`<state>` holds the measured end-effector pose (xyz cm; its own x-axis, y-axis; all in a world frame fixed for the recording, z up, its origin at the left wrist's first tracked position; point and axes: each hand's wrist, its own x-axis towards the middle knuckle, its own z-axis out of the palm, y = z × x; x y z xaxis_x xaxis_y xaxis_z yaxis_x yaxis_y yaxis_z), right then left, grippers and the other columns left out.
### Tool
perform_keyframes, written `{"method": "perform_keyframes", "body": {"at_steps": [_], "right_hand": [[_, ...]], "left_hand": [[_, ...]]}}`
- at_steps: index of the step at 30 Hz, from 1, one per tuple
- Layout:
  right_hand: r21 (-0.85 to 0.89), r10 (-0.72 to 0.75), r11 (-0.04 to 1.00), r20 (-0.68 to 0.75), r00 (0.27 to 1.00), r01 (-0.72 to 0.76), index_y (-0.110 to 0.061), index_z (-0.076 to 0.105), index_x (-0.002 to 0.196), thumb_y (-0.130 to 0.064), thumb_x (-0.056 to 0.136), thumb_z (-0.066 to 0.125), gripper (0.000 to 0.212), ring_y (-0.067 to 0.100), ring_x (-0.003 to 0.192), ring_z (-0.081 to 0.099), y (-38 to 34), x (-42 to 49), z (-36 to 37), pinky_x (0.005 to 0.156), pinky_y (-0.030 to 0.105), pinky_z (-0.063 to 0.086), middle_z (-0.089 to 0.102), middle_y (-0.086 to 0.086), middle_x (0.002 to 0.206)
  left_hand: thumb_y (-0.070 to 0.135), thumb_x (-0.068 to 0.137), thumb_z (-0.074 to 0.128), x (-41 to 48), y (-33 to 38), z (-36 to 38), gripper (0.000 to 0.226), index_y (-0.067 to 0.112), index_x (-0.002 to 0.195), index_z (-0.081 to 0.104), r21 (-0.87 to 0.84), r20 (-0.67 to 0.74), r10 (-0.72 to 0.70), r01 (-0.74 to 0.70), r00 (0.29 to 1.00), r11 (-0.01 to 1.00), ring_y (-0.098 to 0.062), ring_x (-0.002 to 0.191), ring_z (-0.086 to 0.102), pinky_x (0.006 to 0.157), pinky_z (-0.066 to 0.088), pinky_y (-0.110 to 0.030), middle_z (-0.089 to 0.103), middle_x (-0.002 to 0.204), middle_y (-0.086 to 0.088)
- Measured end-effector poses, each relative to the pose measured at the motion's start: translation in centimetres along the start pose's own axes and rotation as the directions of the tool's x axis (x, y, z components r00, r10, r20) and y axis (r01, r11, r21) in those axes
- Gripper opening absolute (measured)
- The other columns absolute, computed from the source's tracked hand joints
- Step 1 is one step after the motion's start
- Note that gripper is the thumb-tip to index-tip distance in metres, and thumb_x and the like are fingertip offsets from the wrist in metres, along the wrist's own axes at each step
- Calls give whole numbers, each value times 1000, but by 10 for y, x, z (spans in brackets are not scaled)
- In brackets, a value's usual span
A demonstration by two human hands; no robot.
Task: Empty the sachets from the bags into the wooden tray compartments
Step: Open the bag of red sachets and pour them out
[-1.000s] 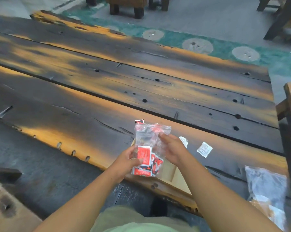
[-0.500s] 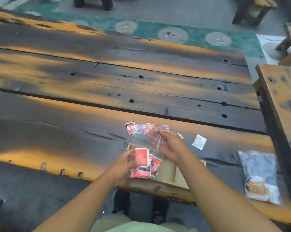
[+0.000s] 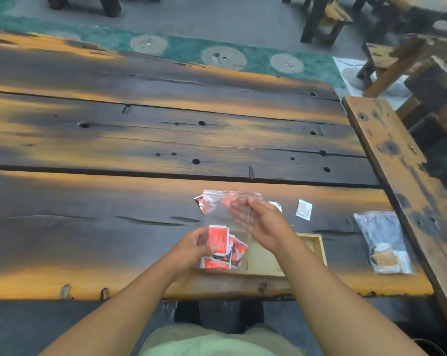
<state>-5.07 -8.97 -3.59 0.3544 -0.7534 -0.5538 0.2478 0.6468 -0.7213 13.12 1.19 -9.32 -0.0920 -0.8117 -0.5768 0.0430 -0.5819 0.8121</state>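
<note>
Left grip pinches the bag low; right grip, pinching earlier, now holds straight fingers against its top, sachets just below.

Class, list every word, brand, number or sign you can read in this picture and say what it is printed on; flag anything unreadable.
No text here can be read.
On the red sachets in the clear bag: white print, too blurred.
On the loose white sachet: dark print, too small.
In the second bag at right: any print is blurred.
</note>
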Motion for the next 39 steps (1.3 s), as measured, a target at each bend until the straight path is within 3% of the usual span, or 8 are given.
{"method": "perform_keyframes", "body": {"at_steps": [7,13,18,24,31,33,36,39], "right_hand": [[4,-7,1000,43,999,6,-6,67,95,-17,104,47,24,28,97,74,-6,-5,4,90,39,56,75,15,103],[-21,8,1000,118,993,-5,-3,66,107,-16,102,50,21,29,98,74,-16,-10,-1,85,40,59,74,18,108],[-47,27,999,187,982,-19,1,63,114,-14,103,48,24,30,99,74,-23,-12,-10,73,35,60,72,20,111],[-252,72,968,277,958,0,-7,69,90,-14,102,47,26,26,99,70,-28,-9,-14,96,41,50,75,8,98],[-374,-55,915,252,966,150,-5,72,89,-9,97,55,19,16,84,64,-24,-13,-11,82,31,50,71,6,90],[-490,-146,840,211,966,234,-6,72,98,-10,95,61,12,12,88,65,-26,-12,-11,81,26,50,73,0,98],[-638,-248,716,146,958,283,-20,63,121,-21,91,70,31,7,105,63,-28,-13,-14,83,19,51,67,-4,114],[-729,-353,606,113,929,319,-19,61,94,-27,89,70,14,6,85,64,-28,-21,-14,80,26,51,68,-9,94]], "left_hand": [[8,93,65,-9,25,0,33,19,124,62,-2,-4,62,-62,998,998,-18,100,69,75,55,-21,69,118,-8],[16,90,71,-8,74,4,27,18,117,70,15,-46,232,-232,972,973,-22,113,67,96,55,-38,73,116,-2],[15,90,70,-13,116,11,9,19,97,74,364,4,355,-332,935,870,3,87,66,75,47,-12,73,92,11],[22,91,67,-11,130,27,9,18,84,71,737,14,370,-259,929,624,-7,64,57,64,49,-26,64,70,10],[17,92,67,-18,110,43,16,12,77,65,431,-92,293,-228,952,873,-8,54,53,57,42,-25,58,61,5],[16,91,67,-23,102,50,13,10,79,66,345,-159,290,-222,944,912,-6,54,50,57,41,-25,57,62,6],[13,92,66,-29,90,55,8,11,84,66,201,-187,267,-230,945,952,-11,59,55,52,43,-25,62,68,0],[7,92,63,-33,82,59,10,14,85,66,81,-255,256,-244,932,966,-15,62,57,51,46,-28,62,69,-1]]}}
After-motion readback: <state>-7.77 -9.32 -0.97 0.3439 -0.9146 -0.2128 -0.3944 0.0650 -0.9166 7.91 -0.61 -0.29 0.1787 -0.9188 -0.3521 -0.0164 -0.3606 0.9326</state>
